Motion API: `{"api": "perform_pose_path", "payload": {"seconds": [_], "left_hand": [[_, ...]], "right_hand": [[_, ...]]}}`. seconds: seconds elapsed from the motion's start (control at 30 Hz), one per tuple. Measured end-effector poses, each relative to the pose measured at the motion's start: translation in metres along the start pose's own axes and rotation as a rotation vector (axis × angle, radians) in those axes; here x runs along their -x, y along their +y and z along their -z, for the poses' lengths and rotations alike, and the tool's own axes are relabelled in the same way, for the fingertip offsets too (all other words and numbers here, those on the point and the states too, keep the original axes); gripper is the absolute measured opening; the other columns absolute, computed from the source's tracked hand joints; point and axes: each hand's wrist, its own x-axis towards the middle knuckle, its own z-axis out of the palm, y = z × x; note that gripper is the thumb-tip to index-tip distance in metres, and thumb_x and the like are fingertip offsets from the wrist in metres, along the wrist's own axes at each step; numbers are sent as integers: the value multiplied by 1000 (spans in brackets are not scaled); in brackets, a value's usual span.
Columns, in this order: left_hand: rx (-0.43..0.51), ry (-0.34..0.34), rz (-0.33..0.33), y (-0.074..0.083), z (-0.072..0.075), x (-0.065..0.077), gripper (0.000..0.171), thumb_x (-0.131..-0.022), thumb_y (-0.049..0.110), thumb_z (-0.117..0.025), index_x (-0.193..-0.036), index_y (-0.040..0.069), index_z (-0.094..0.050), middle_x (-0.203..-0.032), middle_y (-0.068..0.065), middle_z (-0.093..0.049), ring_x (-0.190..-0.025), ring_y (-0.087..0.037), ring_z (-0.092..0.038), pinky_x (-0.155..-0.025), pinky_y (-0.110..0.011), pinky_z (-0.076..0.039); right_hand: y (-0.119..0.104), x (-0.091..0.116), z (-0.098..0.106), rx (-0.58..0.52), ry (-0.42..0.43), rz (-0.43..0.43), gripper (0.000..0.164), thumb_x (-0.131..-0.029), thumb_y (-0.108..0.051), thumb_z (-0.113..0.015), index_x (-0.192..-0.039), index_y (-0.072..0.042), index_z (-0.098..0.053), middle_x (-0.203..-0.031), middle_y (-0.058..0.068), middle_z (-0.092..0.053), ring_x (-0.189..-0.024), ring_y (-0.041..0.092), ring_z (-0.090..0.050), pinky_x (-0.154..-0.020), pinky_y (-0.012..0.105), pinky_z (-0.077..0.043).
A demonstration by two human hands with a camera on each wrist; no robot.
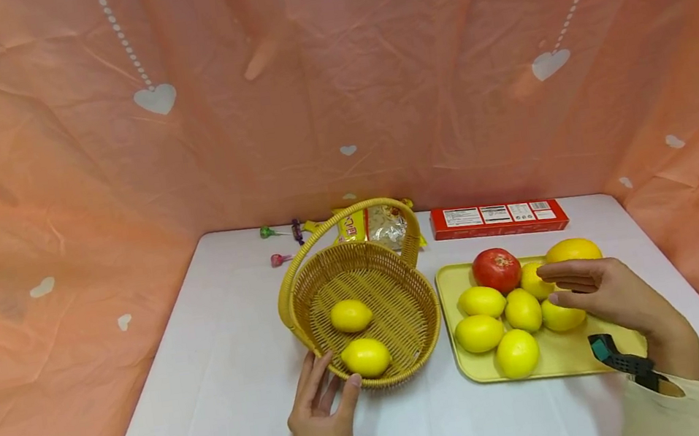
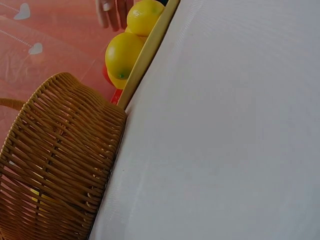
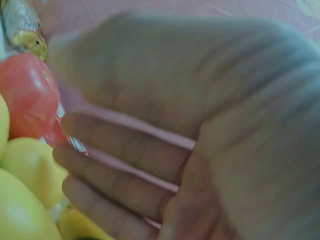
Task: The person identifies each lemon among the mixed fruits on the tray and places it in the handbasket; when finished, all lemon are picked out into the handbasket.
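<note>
In the head view my left hand (image 1: 323, 417) touches the near rim of a round wicker basket (image 1: 431, 325), with thumb and fingers spread along it. Two lemons (image 1: 351, 316) lie inside the basket. My right hand (image 1: 621, 293) hovers over the right part of a yellow tray (image 1: 580, 357), fingers extended and nothing held. On the tray are several lemons (image 1: 518, 353), a red round fruit (image 1: 496, 271) like a pomegranate, and a larger yellow fruit (image 1: 572, 250) at the back. The right wrist view shows the open palm (image 3: 195, 200) beside the fruit. The left hand is out of the left wrist view.
Behind the tray lies a red box (image 1: 499, 219). A yellow snack bag (image 1: 383, 224) lies behind the basket, partly covered by its arched handle. Lollipops (image 1: 267, 232) and small wrapped candies (image 1: 297, 231) lie at the back. An orange cloth with hearts surrounds the white table (image 1: 212, 383).
</note>
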Motion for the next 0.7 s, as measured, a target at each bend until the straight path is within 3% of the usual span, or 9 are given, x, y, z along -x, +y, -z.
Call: {"api": "perform_pose_path", "payload": {"seconds": [0.23, 0.37, 0.5, 0.7], "left_hand": [[5, 3, 7, 2, 1, 0, 54, -90, -6, -87, -140, -7, -69, -169, -28, -42, -149, -38, -52, -107, -22, -60], [4, 6, 12, 1, 1, 0, 54, -90, -6, -87, -140, -7, -69, -169, -27, -43, -148, -32, -54, -107, -22, -60], [-2, 10, 19, 1, 0, 0, 54, -89, -6, -87, -140, -6, -70, -169, -26, -43, -149, -35, -54, -107, -22, -60], [-10, 13, 24, 3, 0, 0, 54, -89, -5, -88, -140, -5, -70, -169, -26, -43, -150, -43, -51, -106, -21, -60]], "right_hand": [[8, 5, 7, 119, -17, -100, 45, -98, -19, -85, -135, 4, -74, -130, 27, -76, -99, -9, -70, -80, 11, -62], [9, 3, 7, 187, -51, -135, 43, -95, -21, -88, -130, 1, -78, -122, 23, -80, -100, 11, -78, -80, 13, -61], [7, 0, 5, 224, -103, -173, 40, -92, -22, -90, -125, -1, -80, -119, 20, -81, -107, 34, -79, -81, 14, -58], [4, -1, 1, 242, -129, -218, 35, -91, -20, -90, -120, -3, -81, -118, 19, -81, -108, 35, -77, -79, 16, -57]]}}
